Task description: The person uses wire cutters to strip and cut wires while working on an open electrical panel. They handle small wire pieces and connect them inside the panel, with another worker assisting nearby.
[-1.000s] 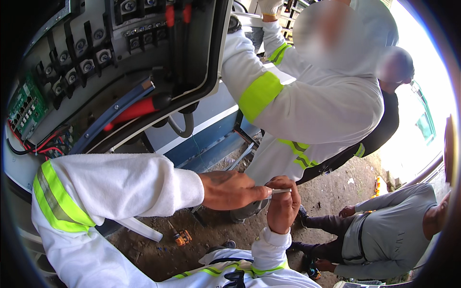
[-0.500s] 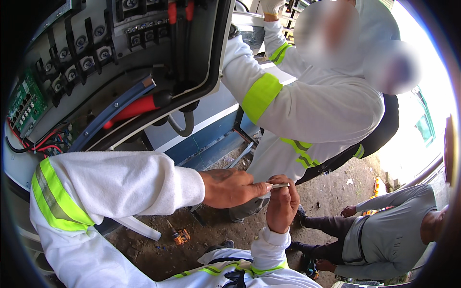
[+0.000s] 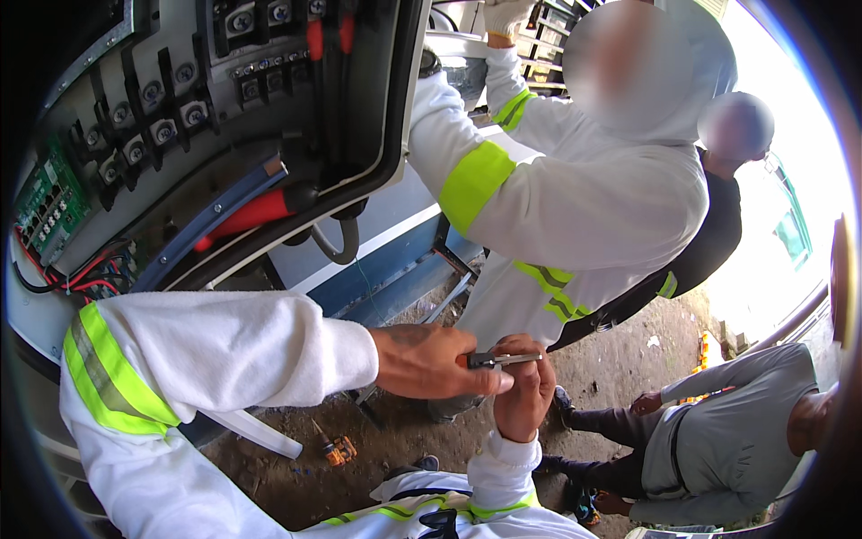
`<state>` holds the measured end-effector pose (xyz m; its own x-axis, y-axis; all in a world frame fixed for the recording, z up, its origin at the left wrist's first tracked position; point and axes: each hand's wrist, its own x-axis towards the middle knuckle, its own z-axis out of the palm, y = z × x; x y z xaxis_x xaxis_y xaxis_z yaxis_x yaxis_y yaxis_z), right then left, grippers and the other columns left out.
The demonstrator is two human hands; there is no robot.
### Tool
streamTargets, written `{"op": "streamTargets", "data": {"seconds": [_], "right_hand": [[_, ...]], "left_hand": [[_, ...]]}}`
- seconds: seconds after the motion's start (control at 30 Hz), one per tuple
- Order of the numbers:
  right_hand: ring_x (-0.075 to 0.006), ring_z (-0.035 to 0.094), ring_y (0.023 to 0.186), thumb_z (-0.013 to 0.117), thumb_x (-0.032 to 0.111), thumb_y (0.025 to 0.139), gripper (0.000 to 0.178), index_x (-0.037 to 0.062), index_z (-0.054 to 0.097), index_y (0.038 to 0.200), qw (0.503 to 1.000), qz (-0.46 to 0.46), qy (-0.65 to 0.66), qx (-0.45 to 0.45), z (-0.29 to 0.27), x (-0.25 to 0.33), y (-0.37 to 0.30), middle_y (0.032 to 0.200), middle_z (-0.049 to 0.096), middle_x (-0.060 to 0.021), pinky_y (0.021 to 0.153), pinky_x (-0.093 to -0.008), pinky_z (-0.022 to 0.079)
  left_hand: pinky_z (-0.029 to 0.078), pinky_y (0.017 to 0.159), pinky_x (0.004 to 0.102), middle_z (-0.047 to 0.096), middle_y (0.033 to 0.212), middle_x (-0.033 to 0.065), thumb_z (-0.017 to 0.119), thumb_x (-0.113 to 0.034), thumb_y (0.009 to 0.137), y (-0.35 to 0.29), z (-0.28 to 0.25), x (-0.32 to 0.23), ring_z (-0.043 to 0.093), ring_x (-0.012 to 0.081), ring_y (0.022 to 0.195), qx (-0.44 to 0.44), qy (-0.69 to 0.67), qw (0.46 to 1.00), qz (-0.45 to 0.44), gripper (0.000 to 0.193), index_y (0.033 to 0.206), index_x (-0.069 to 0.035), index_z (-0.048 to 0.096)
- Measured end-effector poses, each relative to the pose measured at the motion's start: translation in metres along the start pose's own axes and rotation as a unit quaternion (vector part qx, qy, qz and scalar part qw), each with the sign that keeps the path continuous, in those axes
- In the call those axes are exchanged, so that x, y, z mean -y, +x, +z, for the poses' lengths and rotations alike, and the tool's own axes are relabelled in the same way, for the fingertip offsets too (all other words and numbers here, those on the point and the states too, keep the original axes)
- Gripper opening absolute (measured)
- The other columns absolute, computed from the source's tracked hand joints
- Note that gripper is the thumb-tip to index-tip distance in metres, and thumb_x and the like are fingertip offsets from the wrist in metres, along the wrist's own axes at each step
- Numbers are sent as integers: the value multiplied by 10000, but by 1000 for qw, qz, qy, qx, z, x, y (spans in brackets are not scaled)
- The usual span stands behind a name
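My left hand (image 3: 426, 359) is closed around a small hand tool (image 3: 492, 360) with a dark body and a narrow silver tip; its exact kind is hard to make out. The tip points right, across the fingers of my right hand (image 3: 523, 395). That hand is closed too, its fingers curled up close against the tool. Anything pinched in those fingers is hidden. Both hands meet in front of me, below and right of an open electrical cabinet (image 3: 401, 108).
The cabinet holds screw terminals (image 3: 164, 132), a green circuit board (image 3: 51, 199) and a red-covered part (image 3: 247, 220). A co-worker in a white hi-vis top (image 3: 584, 184) stands close on the far side. Another person in grey (image 3: 727, 431) is at right. An orange-and-black drill (image 3: 339, 451) lies on the ground.
The tool's dark body now shows between my hands, where earlier mainly a silver shank was visible. My hands shifted slightly left. The person behind the co-worker is more visible.
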<state>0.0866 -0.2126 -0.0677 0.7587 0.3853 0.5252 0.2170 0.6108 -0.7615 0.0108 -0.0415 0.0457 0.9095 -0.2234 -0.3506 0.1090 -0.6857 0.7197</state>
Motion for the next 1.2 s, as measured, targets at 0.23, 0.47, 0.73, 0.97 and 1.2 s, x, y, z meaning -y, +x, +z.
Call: {"op": "streamTargets", "data": {"seconds": [0.23,0.47,0.73,0.97,1.2], "right_hand": [[-223,556,924,620,332,910,400,-67,621,938,1000,3,-10,5,0,-2,-2,949,608,-147,852,-338,407],[-226,557,910,618,343,898,416,-71,620,935,1000,-2,-11,2,1,-1,-3,943,606,-150,837,-336,411],[-228,554,918,598,322,906,398,-74,622,943,1000,-11,-17,-10,0,4,1,949,604,-154,847,-340,407],[-206,558,913,574,222,928,301,-74,612,972,1000,12,14,-3,-1,6,2,975,602,-147,833,-321,424],[-201,571,866,550,182,944,255,-66,605,966,1000,15,13,-15,0,4,-1,966,597,-142,815,-323,436]], "left_hand": [[492,837,409,692,973,205,616,-350,864,-1,-4,0,669,355,930,25,47,999,-6,395,1020,12,589],[481,835,421,686,947,192,601,-326,872,0,-4,4,662,360,934,27,55,998,12,347,991,-2,570],[486,831,416,685,941,198,607,-329,870,-1,-8,2,663,367,921,8,36,999,19,364,1007,4,549],[493,820,414,691,924,203,614,-293,867,1,-6,5,669,371,910,-14,23,999,28,350,1014,17,546],[483,715,414,661,802,202,625,-244,866,5,1,14,656,357,778,-52,22,995,77,294,976,20,555]]}}
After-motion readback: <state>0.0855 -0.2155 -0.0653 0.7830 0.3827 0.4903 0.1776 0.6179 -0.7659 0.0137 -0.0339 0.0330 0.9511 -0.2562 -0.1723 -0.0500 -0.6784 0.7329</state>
